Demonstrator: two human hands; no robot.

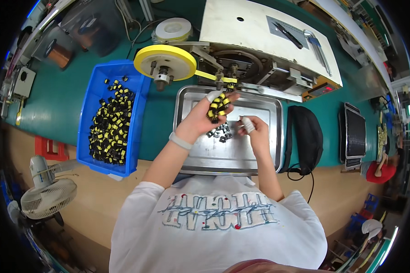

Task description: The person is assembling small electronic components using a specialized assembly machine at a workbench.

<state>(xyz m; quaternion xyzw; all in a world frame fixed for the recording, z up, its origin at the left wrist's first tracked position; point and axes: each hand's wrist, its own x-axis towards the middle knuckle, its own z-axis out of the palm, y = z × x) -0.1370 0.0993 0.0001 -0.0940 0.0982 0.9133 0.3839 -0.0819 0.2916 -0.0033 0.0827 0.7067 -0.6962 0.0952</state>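
My left hand (pixel 197 119), a white covering on its thumb, is closed around several small black coil bobbins wrapped in yellow tape (pixel 219 108). It is raised over a steel tray (pixel 205 159), just in front of the taping machine's head (pixel 231 78). Over the tray's right half my right hand (pixel 258 136) has its fingers pinched together, with white wrapping on a finger. Whatever is between those fingertips is too small to make out. Loose black and silvery bobbins (pixel 222 133) without visible yellow tape lie in the tray between my hands.
A blue bin (pixel 83 136) of taped bobbins (pixel 111 125) stands left. The machine carries a yellow tape roll (pixel 166 61); a pen (pixel 289 35) and wrench (pixel 319 52) lie on its white top. Right are a black pouch (pixel 305 136) and black trays (pixel 354 136). A fan (pixel 48 198) stands lower left.
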